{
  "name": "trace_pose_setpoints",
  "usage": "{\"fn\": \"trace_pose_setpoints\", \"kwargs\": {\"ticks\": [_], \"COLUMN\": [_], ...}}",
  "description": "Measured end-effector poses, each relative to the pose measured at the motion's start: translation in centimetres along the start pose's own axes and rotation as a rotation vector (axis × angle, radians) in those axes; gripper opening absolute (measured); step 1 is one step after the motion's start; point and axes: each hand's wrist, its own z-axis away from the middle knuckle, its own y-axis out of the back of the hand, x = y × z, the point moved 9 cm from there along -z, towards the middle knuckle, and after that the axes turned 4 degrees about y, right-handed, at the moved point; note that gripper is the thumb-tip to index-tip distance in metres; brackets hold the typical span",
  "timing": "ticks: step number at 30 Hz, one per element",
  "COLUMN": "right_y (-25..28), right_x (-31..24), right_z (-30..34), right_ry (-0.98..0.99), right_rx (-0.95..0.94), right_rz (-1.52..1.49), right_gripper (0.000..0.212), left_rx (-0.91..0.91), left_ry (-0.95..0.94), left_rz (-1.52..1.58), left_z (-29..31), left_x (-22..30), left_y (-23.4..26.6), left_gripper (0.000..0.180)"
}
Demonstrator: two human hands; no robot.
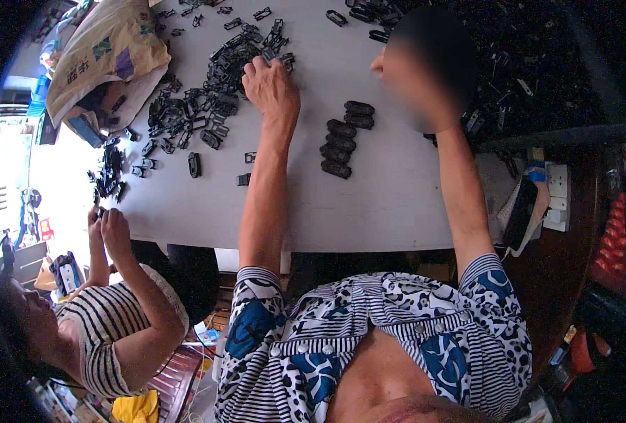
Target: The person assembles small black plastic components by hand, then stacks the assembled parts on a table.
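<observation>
On the white table (369, 204), our left hand (270, 84) reaches into the heap of small black plastic parts (207, 99), fingers curled down among them — whether they grip one we cannot tell. Our right hand (415, 84) is blurred, its grasp unreadable. Between both lies a row of assembled black pieces (344, 137). At the left edge, a co-worker's hands (108, 225) work together.

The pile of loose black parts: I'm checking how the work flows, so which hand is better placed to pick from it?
Left. The left hand already rests on the pile of black parts; the right hand is raised, blurred, away from it.
</observation>
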Motion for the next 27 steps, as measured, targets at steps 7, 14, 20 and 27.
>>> {"fn": "trace_pose_setpoints", "kwargs": {"ticks": [7,14,20,27], "right_y": [0.7,-0.4,-2.5,-3.5], "right_x": [2.8,1.7,3.2,1.3], "right_z": [-0.3,-1.5,-2.2,-2.9], "right_ry": [0.040,0.048,-0.131,-0.091], "right_rx": [-0.081,0.057,0.028,-0.196], "right_rz": [0.526,0.204,-0.507,-0.414], "right_gripper": [0.025,0.020,0.024,0.028], "left_rx": [-0.026,-0.280,-0.267,-0.321], "left_ry": [-0.256,-0.186,-0.106,-0.013], "left_rz": [0.259,0.774,0.820,1.026], "left_z": [1.2,1.8,2.2,1.8], "left_x": [4.8,5.9,5.2,5.3], "left_y": [0.2,-2.9,-3.1,-2.6], "left_gripper": [0.017,0.029,0.033,0.024]}}
